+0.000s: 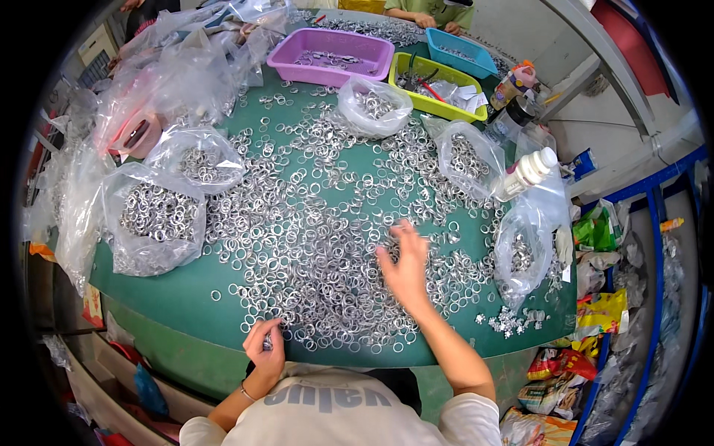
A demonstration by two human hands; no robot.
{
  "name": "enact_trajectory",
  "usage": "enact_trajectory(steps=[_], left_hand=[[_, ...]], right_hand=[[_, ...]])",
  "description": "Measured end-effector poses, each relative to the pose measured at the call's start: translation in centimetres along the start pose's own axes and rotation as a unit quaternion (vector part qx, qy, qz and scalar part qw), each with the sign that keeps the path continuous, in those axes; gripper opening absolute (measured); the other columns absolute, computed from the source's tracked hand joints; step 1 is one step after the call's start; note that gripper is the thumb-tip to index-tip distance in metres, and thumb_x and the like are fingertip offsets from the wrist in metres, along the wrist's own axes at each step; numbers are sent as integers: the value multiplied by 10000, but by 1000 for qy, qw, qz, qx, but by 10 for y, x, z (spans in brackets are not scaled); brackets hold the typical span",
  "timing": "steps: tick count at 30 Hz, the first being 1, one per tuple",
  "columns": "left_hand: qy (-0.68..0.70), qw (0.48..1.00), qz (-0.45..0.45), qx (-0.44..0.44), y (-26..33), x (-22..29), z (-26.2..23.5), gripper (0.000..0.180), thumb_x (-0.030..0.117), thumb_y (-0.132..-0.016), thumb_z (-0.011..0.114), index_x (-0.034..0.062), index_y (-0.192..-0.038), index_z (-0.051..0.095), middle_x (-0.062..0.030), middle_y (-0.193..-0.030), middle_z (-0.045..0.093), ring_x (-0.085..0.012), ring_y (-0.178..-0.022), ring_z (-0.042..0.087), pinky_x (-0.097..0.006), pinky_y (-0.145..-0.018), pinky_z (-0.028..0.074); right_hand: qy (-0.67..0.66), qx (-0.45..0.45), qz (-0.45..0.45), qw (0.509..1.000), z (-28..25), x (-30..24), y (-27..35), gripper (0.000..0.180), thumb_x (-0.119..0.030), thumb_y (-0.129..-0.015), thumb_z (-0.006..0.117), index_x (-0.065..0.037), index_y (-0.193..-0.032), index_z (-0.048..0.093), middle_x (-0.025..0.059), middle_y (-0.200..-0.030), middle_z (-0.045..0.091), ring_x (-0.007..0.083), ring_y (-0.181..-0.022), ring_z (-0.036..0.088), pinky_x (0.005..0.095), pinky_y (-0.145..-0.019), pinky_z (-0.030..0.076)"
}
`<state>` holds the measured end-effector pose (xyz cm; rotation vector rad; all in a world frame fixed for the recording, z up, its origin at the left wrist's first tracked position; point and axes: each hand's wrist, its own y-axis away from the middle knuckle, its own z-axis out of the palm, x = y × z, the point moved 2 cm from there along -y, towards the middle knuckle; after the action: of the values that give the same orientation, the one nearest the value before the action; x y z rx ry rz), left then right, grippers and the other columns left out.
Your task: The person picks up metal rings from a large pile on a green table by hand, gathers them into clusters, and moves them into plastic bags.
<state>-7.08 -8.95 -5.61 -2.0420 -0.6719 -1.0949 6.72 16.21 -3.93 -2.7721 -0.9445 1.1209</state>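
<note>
Many loose silver metal rings point(320, 253) are heaped and spread over the green table. My left hand point(265, 348) is curled at the near edge of the heap, its fingers closed around a few metal rings. Farther right, my right hand point(406, 269) hovers over or touches the heap, with fingers apart and slightly blurred; I see nothing held in it. Clear plastic bags of rings stand around the heap: a large bag point(152, 256) at the left, another bag point(374, 128) at the back and one more point(513, 279) at the right.
Along the far side stand a purple basket point(330, 73), a yellow-green basket point(446, 111) with pliers and a blue basket point(461, 68). A white bottle point(524, 175) leans at the right. Another person's hands point(439, 22) work at the far end. Shelves with packets flank the right side.
</note>
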Motion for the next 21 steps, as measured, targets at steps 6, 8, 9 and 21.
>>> enact_trajectory(steps=[6,8,9,21], left_hand=[[23,1000,-11,-4,3,-9,-1,139,-77,-822,519,-28,-905,619,-70,-645,524,-124,-553,490,-235,-514,370],[37,999,-24,-2,3,-8,-1,163,-103,-782,532,-31,-891,630,-86,-644,530,-142,-553,484,-246,-508,370],[45,998,-33,1,3,-6,-1,177,-116,-762,538,-33,-884,635,-94,-644,533,-150,-553,481,-251,-505,370],[-129,892,229,-367,-130,74,143,279,59,-802,593,92,-1079,597,-110,-785,586,-297,-658,617,-395,-548,498]], right_hand=[[-111,-90,-113,983,15,-55,38,343,-139,-819,605,8,-1119,526,179,-1252,451,344,-1094,438,415,-935,364],[-144,-88,-123,978,8,-55,42,256,-97,-812,606,-6,-1049,571,158,-1153,523,325,-1027,491,400,-889,398],[-153,-78,-127,977,1,-46,42,211,-77,-806,607,-13,-1007,593,144,-1089,558,316,-982,517,392,-864,410],[106,54,-2,993,-85,48,25,193,-19,-698,679,-47,-884,639,81,-916,589,280,-873,509,376,-763,380]])
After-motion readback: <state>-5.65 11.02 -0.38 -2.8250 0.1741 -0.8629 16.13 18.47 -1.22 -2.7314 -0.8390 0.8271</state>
